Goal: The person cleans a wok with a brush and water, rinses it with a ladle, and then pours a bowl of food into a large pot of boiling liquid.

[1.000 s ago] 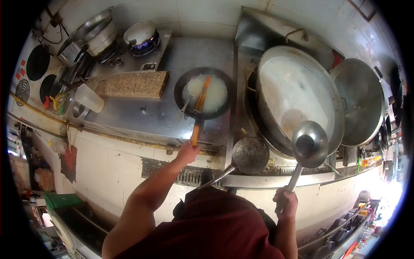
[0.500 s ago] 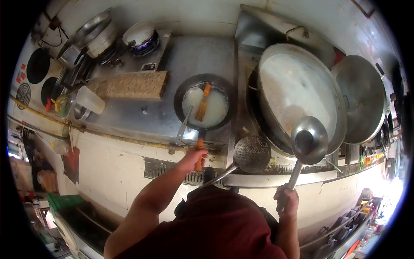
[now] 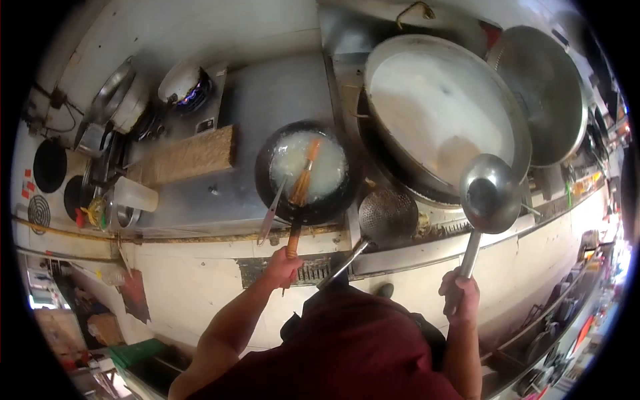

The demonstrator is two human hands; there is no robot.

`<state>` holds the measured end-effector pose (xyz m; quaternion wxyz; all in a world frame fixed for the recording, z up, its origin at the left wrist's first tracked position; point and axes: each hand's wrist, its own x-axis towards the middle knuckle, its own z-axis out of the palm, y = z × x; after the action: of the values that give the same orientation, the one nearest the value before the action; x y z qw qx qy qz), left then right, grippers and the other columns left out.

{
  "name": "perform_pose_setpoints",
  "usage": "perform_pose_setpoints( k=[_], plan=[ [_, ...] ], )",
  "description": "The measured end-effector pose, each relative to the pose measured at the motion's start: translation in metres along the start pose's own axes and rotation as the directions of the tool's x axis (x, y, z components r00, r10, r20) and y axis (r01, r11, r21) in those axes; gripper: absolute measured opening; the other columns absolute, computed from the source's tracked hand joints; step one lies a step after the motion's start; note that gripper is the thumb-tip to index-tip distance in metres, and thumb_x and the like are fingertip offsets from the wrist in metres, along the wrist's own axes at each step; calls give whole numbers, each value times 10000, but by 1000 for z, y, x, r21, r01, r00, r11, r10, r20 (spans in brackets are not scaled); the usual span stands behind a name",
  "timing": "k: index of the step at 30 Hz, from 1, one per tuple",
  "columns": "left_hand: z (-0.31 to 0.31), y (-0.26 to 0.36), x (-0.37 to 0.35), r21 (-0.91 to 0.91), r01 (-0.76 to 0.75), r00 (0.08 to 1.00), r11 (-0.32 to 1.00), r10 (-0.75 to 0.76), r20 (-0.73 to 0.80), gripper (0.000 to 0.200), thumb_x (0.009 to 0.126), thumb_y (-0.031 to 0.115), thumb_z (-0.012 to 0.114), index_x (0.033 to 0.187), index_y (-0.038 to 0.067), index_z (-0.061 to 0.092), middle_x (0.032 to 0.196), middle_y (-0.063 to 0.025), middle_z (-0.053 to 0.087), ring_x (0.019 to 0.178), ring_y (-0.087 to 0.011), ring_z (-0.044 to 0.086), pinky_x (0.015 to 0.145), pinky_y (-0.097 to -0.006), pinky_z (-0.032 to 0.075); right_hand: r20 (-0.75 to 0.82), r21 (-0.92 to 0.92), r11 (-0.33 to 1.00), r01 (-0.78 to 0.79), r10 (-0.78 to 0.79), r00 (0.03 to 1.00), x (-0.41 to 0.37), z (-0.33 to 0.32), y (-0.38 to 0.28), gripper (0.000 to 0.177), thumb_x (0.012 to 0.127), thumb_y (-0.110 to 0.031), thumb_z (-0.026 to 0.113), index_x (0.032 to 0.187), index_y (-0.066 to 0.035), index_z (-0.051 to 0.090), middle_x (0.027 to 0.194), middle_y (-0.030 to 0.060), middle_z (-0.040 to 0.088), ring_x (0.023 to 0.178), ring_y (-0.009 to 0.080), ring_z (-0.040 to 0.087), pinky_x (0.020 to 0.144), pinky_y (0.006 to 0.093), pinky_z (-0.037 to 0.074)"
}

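Note:
My left hand (image 3: pixel 283 268) is wrapped round the wooden handle of a dark wok (image 3: pixel 345 195). The wok holds a cloudy pale liquid (image 3: pixel 323 167), a brush (image 3: pixel 304 180) and a metal utensil (image 3: pixel 272 215) that leans over the near rim. In my right hand (image 3: pixel 461 292) is the handle of a large steel ladle (image 3: pixel 491 193). The ladle's bowl hangs over the near right rim of a huge pot (image 3: pixel 527 143) of whitish liquid. Between my hands lies a perforated skimmer (image 3: pixel 388 215).
A small pot (image 3: pixel 179 81) sits over a lit blue flame at the back left, near stacked pots (image 3: pixel 123 100). A board (image 3: pixel 183 159) and a plastic jug (image 3: pixel 135 194) are on the left counter. A large round lid (image 3: pixel 541 93) stands right of the huge pot.
The view has shifted and tilted. My left hand has drawn the wok closer to the counter's front edge and the skimmer. The ladle is still by the huge pot's rim, slightly further right.

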<state>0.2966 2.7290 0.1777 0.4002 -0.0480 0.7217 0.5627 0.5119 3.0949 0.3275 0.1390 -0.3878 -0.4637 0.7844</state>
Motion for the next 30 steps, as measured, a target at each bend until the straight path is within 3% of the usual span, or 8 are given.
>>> perform_pose_setpoints(
  k=[3,7,9,11,16,18,25,30],
  plan=[
    [13,11,-32,-31,-10,997,999,12,70,168,820,52,621,831,53,454,524,-17,466,379,-109,458,356,-267,388,-41,41,999,16,-14,999,-12,-19,1,303,729,-237,581,945,-30,529,759,110,581,603,196,539,540,278,434],
    [47,8,-74,72,-4,983,997,-9,184,178,823,87,618,849,48,446,538,-19,474,381,-110,458,359,-272,392,-50,112,991,68,-63,997,-41,-70,6,294,732,-224,570,947,-28,528,777,116,587,619,200,541,557,288,443],
    [75,8,-97,300,33,966,953,-107,234,183,829,81,617,877,49,443,550,-12,470,388,-101,456,360,-265,399,-42,143,984,107,-102,994,-62,-104,10,285,730,-201,555,950,-22,526,786,120,590,631,200,540,567,291,444],
    [114,12,-125,337,40,956,941,-134,262,181,830,81,616,875,50,444,553,-12,472,392,-99,458,361,-265,403,-81,166,977,135,-123,989,-85,-142,12,279,730,-189,548,950,-19,527,790,122,592,632,199,540,573,295,445],
    [230,1,-170,386,52,890,921,-218,400,180,832,68,617,874,50,443,565,-16,478,402,-96,462,363,-265,409,-219,212,957,200,-152,964,-152,-268,17,259,724,-162,534,938,-14,533,798,127,598,636,200,543,591,306,446],
    [273,-15,-172,341,84,852,936,-245,463,182,833,43,613,886,52,439,576,-23,474,401,-97,457,362,-271,412,-261,230,957,175,-113,959,-179,-315,17,185,741,-82,501,904,3,522,811,138,600,662,212,546,632,313,453],
    [477,2,-170,438,138,682,888,-406,609,179,835,10,579,883,68,417,586,-30,435,405,-113,435,380,-295,409,-500,322,917,234,-45,865,-239,-476,10,164,734,-54,502,887,6,514,802,135,597,641,209,551,611,320,460],
    [656,16,-162,497,47,600,867,-422,680,183,840,17,581,889,67,412,595,-25,434,414,-109,434,384,-289,406,-661,344,875,340,-32,750,-260,-594,-17,173,731,-65,498,893,-3,508,802,130,593,638,215,545,607,321,455]
  ],
)
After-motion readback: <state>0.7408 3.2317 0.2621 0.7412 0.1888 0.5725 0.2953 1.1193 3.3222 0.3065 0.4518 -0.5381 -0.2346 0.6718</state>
